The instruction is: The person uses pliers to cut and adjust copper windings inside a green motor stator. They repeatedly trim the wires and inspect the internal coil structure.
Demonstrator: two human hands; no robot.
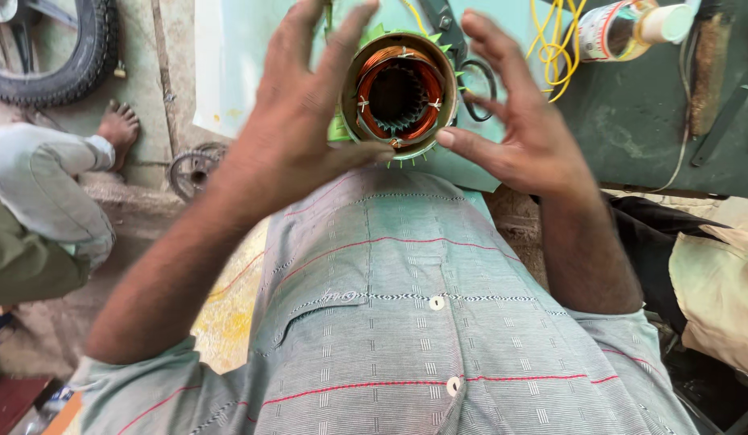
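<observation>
A round motor stator with copper windings and green insulation paper sticking out stands end-on in front of my chest. My left hand cups its left side, thumb under the lower rim. My right hand is at its right side, thumb touching the lower right rim, fingers spread apart. Both hands hold the stator between them above a light green sheet on the bench.
Scissors lie just behind the stator. Yellow wire and a tape roll sit at the back right on a dark green bench. A seated person's bare foot and a tyre are at the left.
</observation>
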